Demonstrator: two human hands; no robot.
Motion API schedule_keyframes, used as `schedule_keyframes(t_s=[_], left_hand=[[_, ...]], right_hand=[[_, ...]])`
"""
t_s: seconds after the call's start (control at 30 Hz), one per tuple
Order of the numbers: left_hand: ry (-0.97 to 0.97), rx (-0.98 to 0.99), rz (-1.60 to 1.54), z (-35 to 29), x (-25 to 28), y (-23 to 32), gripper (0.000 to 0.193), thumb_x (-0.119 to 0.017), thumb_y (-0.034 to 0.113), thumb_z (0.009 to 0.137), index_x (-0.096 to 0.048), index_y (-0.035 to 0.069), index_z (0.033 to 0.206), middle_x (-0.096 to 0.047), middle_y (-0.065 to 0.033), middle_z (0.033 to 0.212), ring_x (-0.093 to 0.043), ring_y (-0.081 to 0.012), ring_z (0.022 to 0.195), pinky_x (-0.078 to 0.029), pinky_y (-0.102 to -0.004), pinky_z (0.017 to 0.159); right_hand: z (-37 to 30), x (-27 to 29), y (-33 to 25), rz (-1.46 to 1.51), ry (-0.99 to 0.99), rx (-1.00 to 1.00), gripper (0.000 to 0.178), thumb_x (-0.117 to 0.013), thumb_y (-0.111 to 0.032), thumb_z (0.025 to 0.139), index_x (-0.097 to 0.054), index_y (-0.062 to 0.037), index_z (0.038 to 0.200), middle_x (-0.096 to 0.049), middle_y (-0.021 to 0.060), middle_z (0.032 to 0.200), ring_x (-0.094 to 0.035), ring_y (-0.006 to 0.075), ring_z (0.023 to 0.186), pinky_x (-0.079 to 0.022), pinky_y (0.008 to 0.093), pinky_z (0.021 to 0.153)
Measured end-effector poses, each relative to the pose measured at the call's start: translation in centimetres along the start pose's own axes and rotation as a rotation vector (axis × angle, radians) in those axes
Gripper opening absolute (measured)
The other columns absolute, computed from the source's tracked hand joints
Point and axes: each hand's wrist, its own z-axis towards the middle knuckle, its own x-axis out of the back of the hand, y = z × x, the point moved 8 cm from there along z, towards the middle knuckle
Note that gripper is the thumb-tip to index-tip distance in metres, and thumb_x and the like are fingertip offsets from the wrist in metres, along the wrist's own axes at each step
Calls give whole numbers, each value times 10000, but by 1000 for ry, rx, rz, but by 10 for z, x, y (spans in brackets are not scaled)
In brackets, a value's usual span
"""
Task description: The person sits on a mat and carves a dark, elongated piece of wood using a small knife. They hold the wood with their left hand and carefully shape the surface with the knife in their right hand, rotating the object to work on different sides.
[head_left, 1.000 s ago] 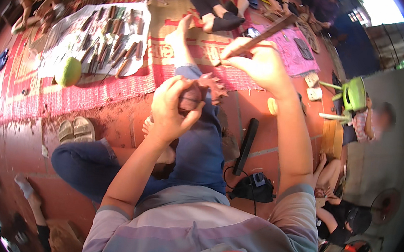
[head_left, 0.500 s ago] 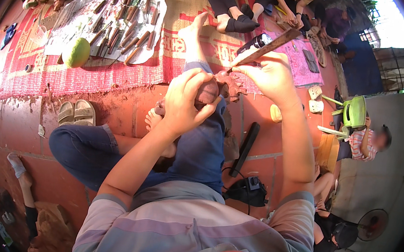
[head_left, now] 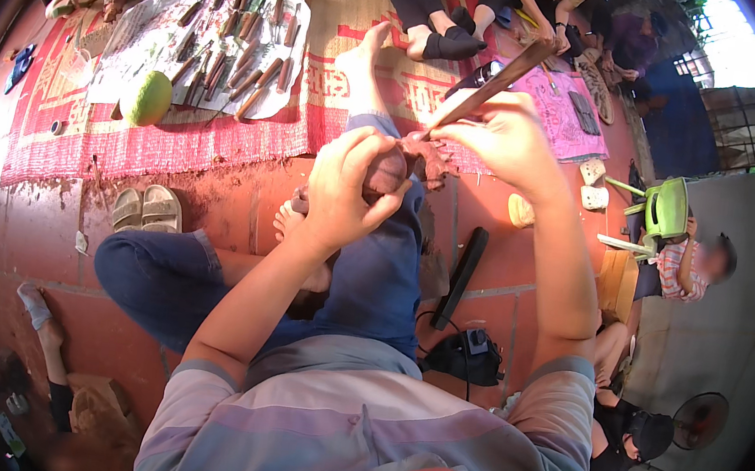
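My left hand [head_left: 346, 182] is wrapped around a reddish-brown carved wooden piece [head_left: 387, 170]. The piece has a rounded end under my fingers and a jagged, branching part toward the right. In my right hand [head_left: 502, 147] is a carving chisel [head_left: 502, 81] with a long dark handle slanting up to the right. Its lower end meets the carving between my two hands; the very tip is too small to make out. Both hands are above my outstretched leg in blue jeans [head_left: 374, 272].
A sheet [head_left: 145, 41] with several wooden-handled tools lies on the red patterned mat [head_left: 249, 139], beside a green round fruit [head_left: 145, 99]. Sandals [head_left: 148, 209], a black bar [head_left: 461, 276] and a green plastic stool [head_left: 665, 209] are around me. Other people sit nearby.
The chisel handle has tilted steeper, its upper end shifting slightly up and left. My left hand and the carving have stayed nearly in place.
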Motion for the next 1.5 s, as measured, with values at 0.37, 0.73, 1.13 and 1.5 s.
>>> schedule_keyframes(t_s=[0.37,0.73,1.13,1.5], left_hand=[[23,8,-11,-1,-3,-4,582,-745,173,615,-491,64,1127,-534,-141,1072,-532,-315,973,-418,-396,819],[42,13,11,1,-3,1,563,-738,71,592,-483,37,1093,-554,-159,1035,-556,-329,943,-440,-388,825],[35,28,27,4,0,-3,567,-738,85,599,-481,42,1103,-548,-160,1053,-550,-326,962,-436,-386,831],[34,22,14,2,0,-2,560,-738,92,608,-481,41,1103,-552,-160,1041,-548,-334,960,-435,-394,830]], right_hand=[[2,7,-3,-295,26,177,115,-647,-46,721,-665,-15,830,-653,95,784,-620,176,682,-480,280,610],[-10,42,-18,-295,394,442,101,-643,63,722,-656,24,814,-661,71,801,-604,145,724,-494,272,689],[5,-6,0,-233,-47,130,106,-645,-93,726,-672,-37,811,-656,71,721,-621,151,658,-474,267,573],[-4,14,-1,-193,117,219,91,-650,-14,737,-659,10,824,-659,69,755,-610,124,707,-488,261,647]])
